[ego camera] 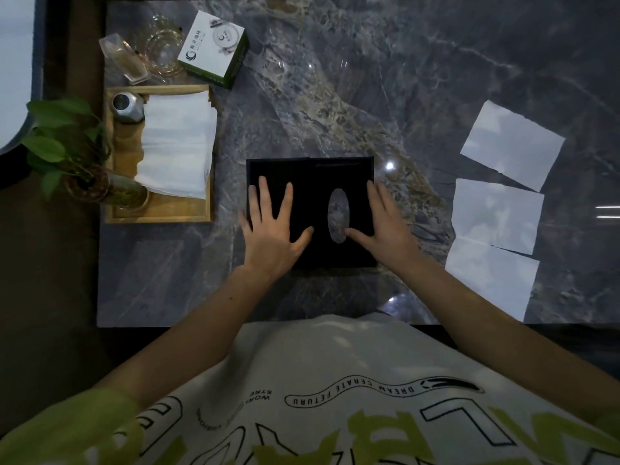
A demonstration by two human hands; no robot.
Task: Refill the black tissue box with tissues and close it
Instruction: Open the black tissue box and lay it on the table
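Note:
The black tissue box (312, 182) lies flat on the dark marble table (302, 112), its oval slot (338, 216) facing up with the marble pattern showing through it. My left hand (271, 229) rests flat on the box's left half, fingers spread. At the box's right edge lies my right hand (385, 226), fingers apart and thumb tip beside the slot. Three white tissues (496, 213) are spread out in a column at the right. A stack of white tissues (177, 142) sits in a wooden tray (161, 218) at the left.
In the tray stand a silver tin (127, 107) and a glass vase with a green plant (60, 146). Behind it are clear glassware (161, 48) and a white-and-green carton (214, 48). The table's near edge (201, 325) runs just in front of my body.

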